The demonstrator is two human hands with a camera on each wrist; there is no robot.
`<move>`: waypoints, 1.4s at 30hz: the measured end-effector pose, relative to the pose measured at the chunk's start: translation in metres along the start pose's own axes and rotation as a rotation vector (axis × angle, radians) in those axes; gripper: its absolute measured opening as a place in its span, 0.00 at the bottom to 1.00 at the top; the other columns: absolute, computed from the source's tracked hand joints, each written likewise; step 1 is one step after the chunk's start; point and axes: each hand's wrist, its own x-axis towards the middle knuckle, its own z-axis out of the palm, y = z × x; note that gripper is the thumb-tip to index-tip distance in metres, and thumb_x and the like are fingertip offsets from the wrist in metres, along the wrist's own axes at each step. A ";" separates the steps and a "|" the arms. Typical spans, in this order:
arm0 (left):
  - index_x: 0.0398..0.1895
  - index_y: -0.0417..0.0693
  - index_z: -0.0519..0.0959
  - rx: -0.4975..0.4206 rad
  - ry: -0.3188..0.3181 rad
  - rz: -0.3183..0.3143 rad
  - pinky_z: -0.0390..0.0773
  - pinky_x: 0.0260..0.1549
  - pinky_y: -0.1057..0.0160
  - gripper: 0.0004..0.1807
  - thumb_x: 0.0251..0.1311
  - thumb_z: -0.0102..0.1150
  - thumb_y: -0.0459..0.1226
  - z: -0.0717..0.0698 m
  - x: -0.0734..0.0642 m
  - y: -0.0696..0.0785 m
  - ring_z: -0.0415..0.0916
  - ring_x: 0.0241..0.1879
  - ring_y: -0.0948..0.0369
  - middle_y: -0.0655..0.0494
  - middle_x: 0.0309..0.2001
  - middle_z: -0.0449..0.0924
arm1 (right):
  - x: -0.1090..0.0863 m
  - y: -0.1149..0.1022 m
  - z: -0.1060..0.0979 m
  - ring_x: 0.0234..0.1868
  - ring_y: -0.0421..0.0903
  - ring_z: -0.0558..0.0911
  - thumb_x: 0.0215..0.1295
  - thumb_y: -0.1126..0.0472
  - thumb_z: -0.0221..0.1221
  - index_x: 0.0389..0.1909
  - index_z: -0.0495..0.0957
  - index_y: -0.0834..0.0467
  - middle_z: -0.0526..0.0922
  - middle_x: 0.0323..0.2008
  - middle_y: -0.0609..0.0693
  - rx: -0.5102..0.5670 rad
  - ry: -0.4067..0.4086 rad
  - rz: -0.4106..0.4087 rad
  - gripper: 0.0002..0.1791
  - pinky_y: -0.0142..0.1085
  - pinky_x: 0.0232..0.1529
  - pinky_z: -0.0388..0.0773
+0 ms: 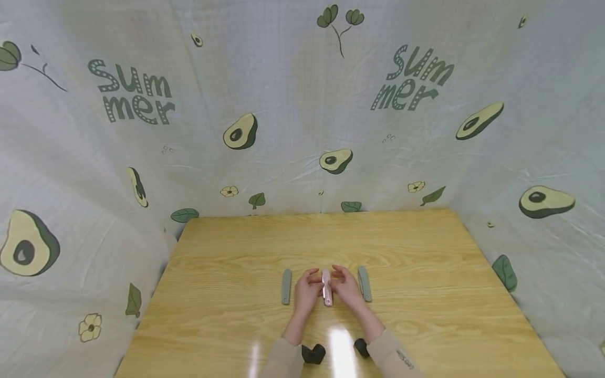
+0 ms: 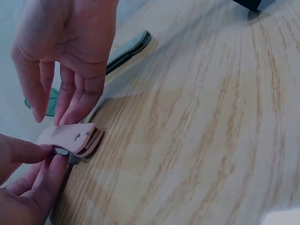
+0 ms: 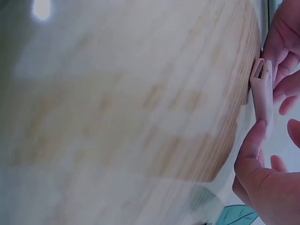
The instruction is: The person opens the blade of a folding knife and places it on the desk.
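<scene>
A pink folding knife (image 1: 328, 300) is between my two hands, its slotted handle end and pivot pin showing in the left wrist view. A thin strip of its metal blade shows along the handle's left side. From that side my left hand (image 1: 306, 295) pinches the knife at the metal with thumb and fingers. My right hand (image 1: 348, 290) holds the handle from the right, its thumb against the pink surface (image 3: 262, 101) in the right wrist view. Grey-green folding knives flank the hands: one at left (image 1: 286, 286), one at right (image 1: 364, 283) close beside my right hand.
The wood-grain table (image 1: 227, 325) reaches back to a pale hanging cloth (image 1: 283, 173) printed with avocados and leaves, which also closes off both sides. Black wrist devices (image 1: 314, 354) sit at the sleeves. Bright light reflects near the table's front.
</scene>
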 end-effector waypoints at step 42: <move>0.61 0.33 0.74 -0.216 -0.357 -0.116 0.86 0.40 0.58 0.25 0.59 0.62 0.27 -0.027 0.009 0.009 0.80 0.36 0.62 0.52 0.39 0.76 | 0.000 -0.013 -0.023 0.38 0.44 0.78 0.64 0.73 0.54 0.67 0.62 0.70 0.71 0.47 0.62 0.096 -0.278 0.002 0.29 0.41 0.37 0.83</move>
